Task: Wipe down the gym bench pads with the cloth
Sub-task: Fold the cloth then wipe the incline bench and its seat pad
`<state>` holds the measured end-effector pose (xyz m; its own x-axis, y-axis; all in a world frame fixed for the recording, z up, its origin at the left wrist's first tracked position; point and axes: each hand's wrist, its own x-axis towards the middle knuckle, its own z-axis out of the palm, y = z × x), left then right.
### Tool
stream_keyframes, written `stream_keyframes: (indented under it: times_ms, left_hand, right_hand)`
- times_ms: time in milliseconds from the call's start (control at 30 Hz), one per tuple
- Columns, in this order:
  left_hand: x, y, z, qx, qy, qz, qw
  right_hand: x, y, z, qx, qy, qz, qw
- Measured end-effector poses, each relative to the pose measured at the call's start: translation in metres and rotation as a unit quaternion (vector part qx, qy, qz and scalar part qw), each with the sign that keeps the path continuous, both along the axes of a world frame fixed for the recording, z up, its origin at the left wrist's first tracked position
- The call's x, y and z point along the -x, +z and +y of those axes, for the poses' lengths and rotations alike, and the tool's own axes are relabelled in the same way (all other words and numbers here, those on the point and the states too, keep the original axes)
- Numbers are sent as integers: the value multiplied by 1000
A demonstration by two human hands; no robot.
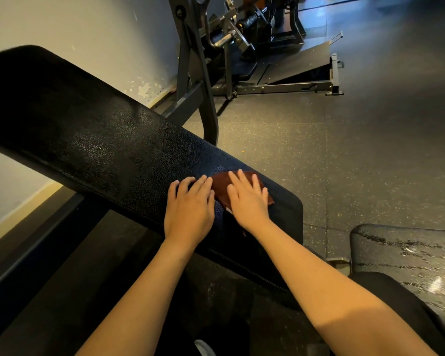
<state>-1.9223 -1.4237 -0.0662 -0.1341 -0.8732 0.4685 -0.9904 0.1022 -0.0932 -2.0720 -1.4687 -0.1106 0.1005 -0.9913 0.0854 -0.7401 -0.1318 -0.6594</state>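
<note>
A long black back pad [93, 134] of a gym bench runs from the upper left down to the middle of the view. A dark brown cloth [220, 185] lies flat on its lower right end. My right hand [247, 201] presses palm-down on the cloth, fingers spread. My left hand [189, 206] rests flat on the bare pad just left of the cloth, its fingertips beside the cloth's edge. A second black pad, the seat [406, 250], sits at the lower right with streaks on its surface.
A grey metal upright [190, 62] of the frame stands behind the pad. A weight machine with a ramped footplate [293, 70] sits at the back. Speckled rubber floor [344, 155] spreads to the right. A pale wall [88, 29] runs along the left.
</note>
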Motion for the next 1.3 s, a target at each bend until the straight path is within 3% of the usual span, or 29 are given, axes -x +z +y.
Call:
stream_keyframes:
  times_ms: [133,267,400,467,533,600,767,833,900,967,1033,1167,1300]
  left_hand:
    - [3,0,2,7,2,27,1000]
    - [5,6,0,15,-9,86,996]
    - [2,5,0,9,-20,76,997]
    - [1,3,0,9,-20,67,998]
    - [1,2,0,5,-18,62,998]
    - [2,2,0,5,-20,69,997]
    - [2,4,-3,-1,-23,126,992]
    - [0,4,-2,-4,-28,115,993]
    - [-1,4,-1,-5,-29,101,994]
    - [-1,4,0,-14,-32,94,995]
    - [0,4,-1,-22,-29,104,994]
    - [-3,14,-14,-51,8,178,983]
    - [-12,20,-20,-54,0,77,996]
  right_hand:
    - [-6,-6,30,-1,-63,-26,998]
    - [-12,-9,61,79,42,-37,995]
    - [3,-8,36,118,101,9,988]
    - [6,-8,14,96,47,55,993]
    - [3,-4,-2,24,-36,32,999]
    - [-6,0,-1,4,-58,4,998]
    - [-12,-1,45,108,137,-38,984]
    - [-2,-3,36,123,163,-22,979]
    - [0,-4,18,113,99,32,988]
    - [-5,2,6,14,-30,-21,999]
    - [-19,7,4,-10,-69,-42,997]
    - [-38,18,15,87,66,-41,993]
    - [-13,18,-10,80,97,-17,992]
